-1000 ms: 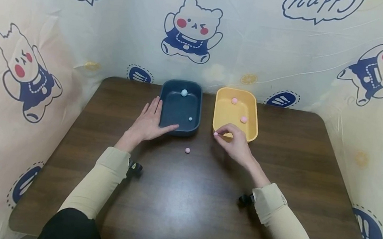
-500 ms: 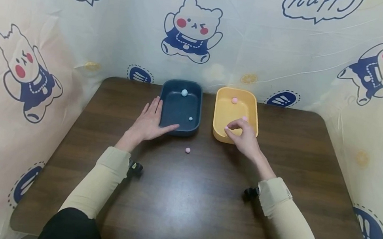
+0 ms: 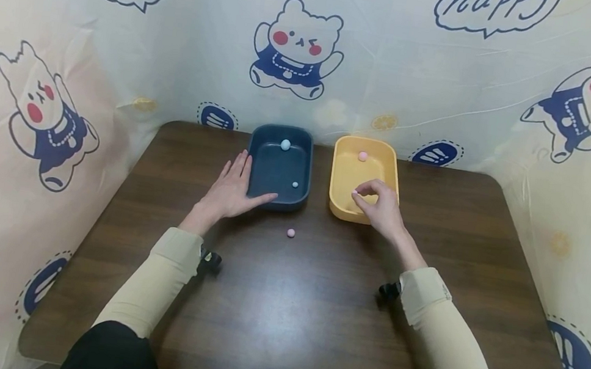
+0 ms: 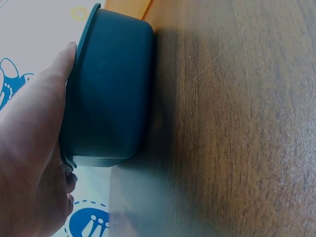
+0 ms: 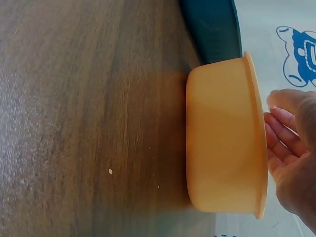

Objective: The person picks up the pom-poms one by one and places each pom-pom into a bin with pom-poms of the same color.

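My left hand (image 3: 230, 192) rests with straight fingers along the left side of the dark blue tray (image 3: 269, 169), its thumb over the front rim. Two light blue balls lie in that tray, a larger ball (image 3: 285, 144) at the back and a smaller ball (image 3: 295, 184) near the front. Over the yellow tray (image 3: 347, 175), my right hand (image 3: 385, 213) pinches a tiny pink ball (image 3: 354, 192) between thumb and forefinger, above the rim in the right wrist view. A pink ball (image 3: 362, 156) sits at the back of the yellow tray; the hand hides the tray's front right part.
One more pink ball (image 3: 291, 233) lies on the brown wooden table (image 3: 280, 306) in front of the blue tray. The trays stand side by side at the table's back edge, with a small gap between them. A printed cloth (image 3: 382, 66) hangs behind.
My right hand has moved right and slightly back, from the yellow tray's front left corner to above its inside, carrying the pink ball. It now covers another pink ball in that tray. My left hand stays.
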Demonstrator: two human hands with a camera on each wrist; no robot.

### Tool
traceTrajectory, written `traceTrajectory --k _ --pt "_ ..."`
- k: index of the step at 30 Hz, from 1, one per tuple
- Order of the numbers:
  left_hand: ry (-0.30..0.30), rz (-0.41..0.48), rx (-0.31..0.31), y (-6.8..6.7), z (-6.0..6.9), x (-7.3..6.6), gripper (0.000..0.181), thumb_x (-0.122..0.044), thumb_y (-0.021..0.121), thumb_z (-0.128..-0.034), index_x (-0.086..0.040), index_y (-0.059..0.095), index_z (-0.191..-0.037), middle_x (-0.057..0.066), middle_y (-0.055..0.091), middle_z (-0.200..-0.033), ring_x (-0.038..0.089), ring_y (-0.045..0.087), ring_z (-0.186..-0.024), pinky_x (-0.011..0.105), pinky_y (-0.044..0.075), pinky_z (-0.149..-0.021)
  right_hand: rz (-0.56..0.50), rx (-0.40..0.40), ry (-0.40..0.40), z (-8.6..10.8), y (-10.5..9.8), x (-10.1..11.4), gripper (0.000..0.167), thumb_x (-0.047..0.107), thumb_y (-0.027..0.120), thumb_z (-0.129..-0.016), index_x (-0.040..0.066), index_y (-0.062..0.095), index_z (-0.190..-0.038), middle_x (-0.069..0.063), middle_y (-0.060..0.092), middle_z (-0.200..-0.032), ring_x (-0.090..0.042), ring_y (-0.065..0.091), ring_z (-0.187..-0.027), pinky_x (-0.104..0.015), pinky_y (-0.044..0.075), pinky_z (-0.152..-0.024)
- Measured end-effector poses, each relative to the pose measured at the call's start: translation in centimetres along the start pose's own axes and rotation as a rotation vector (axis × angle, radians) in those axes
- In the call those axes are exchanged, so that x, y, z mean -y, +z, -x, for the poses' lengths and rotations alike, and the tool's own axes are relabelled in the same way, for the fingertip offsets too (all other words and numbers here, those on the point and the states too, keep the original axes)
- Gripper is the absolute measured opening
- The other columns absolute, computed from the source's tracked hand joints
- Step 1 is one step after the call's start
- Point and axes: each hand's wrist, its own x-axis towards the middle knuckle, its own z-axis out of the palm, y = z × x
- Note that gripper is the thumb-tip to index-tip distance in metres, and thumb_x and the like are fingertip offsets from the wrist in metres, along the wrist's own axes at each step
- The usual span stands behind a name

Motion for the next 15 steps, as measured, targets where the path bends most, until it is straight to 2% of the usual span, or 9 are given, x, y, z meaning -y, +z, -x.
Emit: traceTrajectory --k 8,15 --pt "0.000 -0.002 0.000 0.17 0.12 0.07 0.135 -0.098 0.043 -0.0893 -0.005 -0.002 -0.176 0.014 -0.010 -0.187 0.037 0.001 -0.175 0.058 0.006 -0.142 0.001 -0.007 0.038 -0.19 0.18 -0.38 0.019 0.011 0.079 -0.101 -0.004 0.075 -0.111 -0.025 0.076 -0.113 -0.042 0.072 -0.112 -0.059 0.056 -0.111" --pt "0.001 0.005 -0.005 0.17 0.12 0.01 0.136 -0.099 0.042 -0.0890 -0.004 -0.001 -0.176 0.013 -0.010 -0.187 0.037 0.001 -0.175 0.057 0.005 -0.142 0.001 -0.025 0.037 -0.05 0.22 -0.41 0.019 0.009 0.079 -0.101 -0.006 0.076 -0.112 -0.027 0.077 -0.114 -0.044 0.072 -0.112 -0.058 0.057 -0.110"
